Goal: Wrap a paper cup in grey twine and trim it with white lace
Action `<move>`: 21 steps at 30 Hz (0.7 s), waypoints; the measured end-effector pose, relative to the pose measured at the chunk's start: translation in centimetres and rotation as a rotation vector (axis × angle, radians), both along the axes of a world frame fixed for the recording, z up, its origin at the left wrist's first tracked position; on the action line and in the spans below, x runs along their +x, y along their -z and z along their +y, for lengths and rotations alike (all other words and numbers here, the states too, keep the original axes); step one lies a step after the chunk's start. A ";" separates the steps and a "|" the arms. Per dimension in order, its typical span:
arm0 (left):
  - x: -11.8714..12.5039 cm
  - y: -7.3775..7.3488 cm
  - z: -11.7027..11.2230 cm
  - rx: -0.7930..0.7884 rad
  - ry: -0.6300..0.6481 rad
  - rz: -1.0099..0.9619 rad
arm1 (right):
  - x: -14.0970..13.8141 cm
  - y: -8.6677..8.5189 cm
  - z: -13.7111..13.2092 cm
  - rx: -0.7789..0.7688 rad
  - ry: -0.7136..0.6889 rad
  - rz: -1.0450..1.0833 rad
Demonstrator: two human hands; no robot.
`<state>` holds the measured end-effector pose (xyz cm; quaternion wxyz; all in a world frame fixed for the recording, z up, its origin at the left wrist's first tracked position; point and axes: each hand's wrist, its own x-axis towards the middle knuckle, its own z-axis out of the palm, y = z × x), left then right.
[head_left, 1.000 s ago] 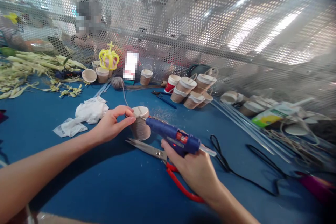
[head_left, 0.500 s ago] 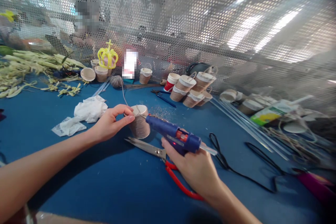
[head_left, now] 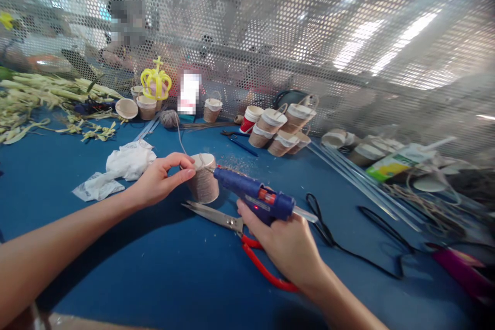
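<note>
My left hand (head_left: 164, 175) is closed at the left rim of a paper cup (head_left: 204, 185) wrapped in grey-beige yarn, thumb and forefinger pinched together there. Grey yarn (head_left: 181, 139) runs from a ball (head_left: 169, 119) behind to those fingertips; the exact grip is partly hidden. In my right hand (head_left: 288, 247) is a blue hot glue gun (head_left: 251, 193), its nozzle pointing left at the cup's upper edge. A clear glue stick (head_left: 305, 214) sticks out of its back. Under the gun and right hand lie scissors with red handles (head_left: 266, 270), blades pointing left.
Several wrapped cups (head_left: 284, 142) stand at the back, near pliers (head_left: 242, 145). White crumpled plastic (head_left: 129, 162) lies left, with pale plant stalks (head_left: 50, 90) beyond. Clear glue sticks (head_left: 359, 183) and a black cord (head_left: 359, 260) lie right. A perforated metal screen (head_left: 240, 26) closes the back.
The view has shifted very slightly. Both hands, the cup and the glue gun keep almost the same positions relative to each other.
</note>
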<state>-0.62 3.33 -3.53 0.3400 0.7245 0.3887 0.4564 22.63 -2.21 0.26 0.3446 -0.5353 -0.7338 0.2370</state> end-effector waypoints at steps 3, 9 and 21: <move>0.0 -0.1 0.0 -0.002 0.009 -0.005 | 0.5 0.3 0.2 0.018 0.010 0.004; 0.0 -0.2 0.0 -0.024 0.017 0.000 | 0.7 0.4 0.3 0.026 0.012 -0.015; 0.0 -0.2 0.1 -0.038 0.020 -0.013 | 1.4 0.5 0.7 0.045 0.002 -0.032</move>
